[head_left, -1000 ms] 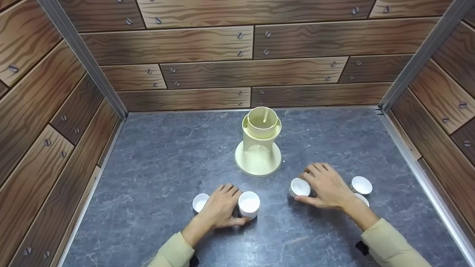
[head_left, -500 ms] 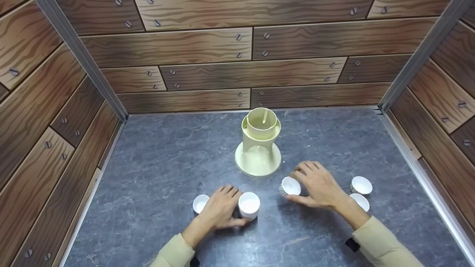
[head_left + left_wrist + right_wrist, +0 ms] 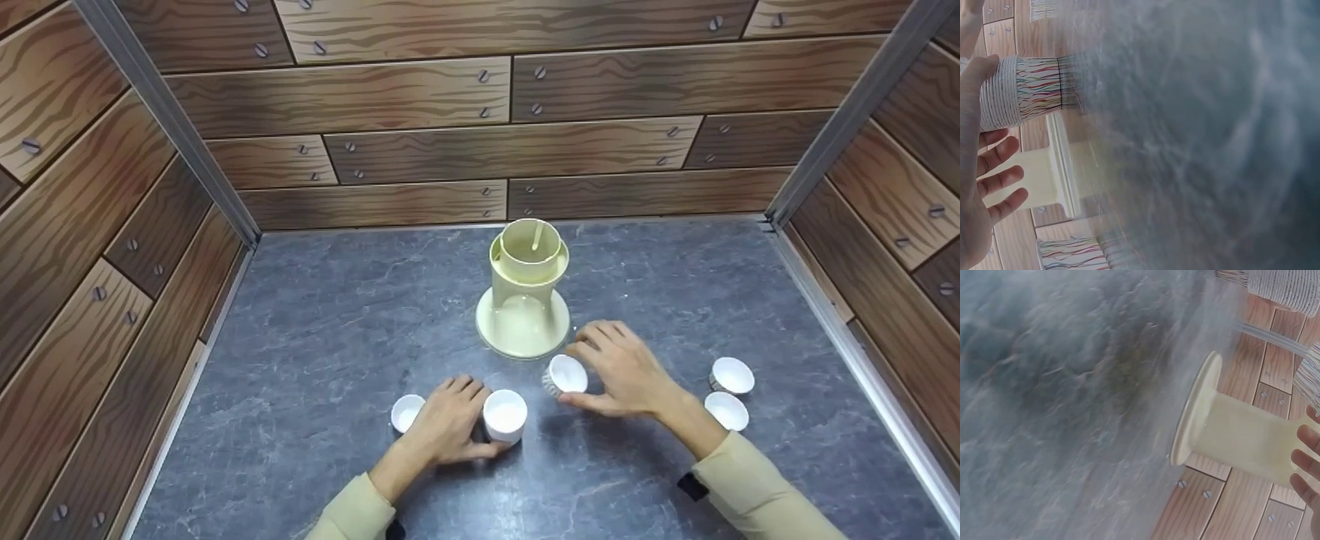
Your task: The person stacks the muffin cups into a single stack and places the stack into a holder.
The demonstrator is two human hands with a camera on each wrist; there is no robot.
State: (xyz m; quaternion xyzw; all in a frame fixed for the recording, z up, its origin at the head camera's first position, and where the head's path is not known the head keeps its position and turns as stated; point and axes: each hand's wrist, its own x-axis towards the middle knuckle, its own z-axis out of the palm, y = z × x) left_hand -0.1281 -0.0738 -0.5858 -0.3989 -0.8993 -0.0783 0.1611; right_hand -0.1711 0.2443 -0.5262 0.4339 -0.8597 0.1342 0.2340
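Observation:
My left hand point(image 3: 448, 427) grips a stack of small white cups point(image 3: 505, 414) standing on the table. In the left wrist view, the stack shows ridged bands of rims point(image 3: 1002, 93) above a lowest cup point(image 3: 1040, 84) with coloured wavy lines. My right hand point(image 3: 616, 375) pinches a single small patterned cup point(image 3: 566, 375) between thumb and fingers, tilted and raised over the table, to the right of the stack. In the right wrist view, only part of this cup point(image 3: 1310, 377) shows, beside the fingers point(image 3: 1304, 461).
A pale yellow cylindrical holder point(image 3: 523, 322) on a round base stands behind the hands. One small cup point(image 3: 406, 412) sits left of my left hand. Two more cups, a farther one point(image 3: 731, 375) and a nearer one point(image 3: 726, 411), stand at the right. Wood-patterned walls point(image 3: 420, 154) enclose the table.
My right hand has moved left with its cup, closer to the stack, uncovering the nearer cup at the right. My left hand and the stack have stayed in place.

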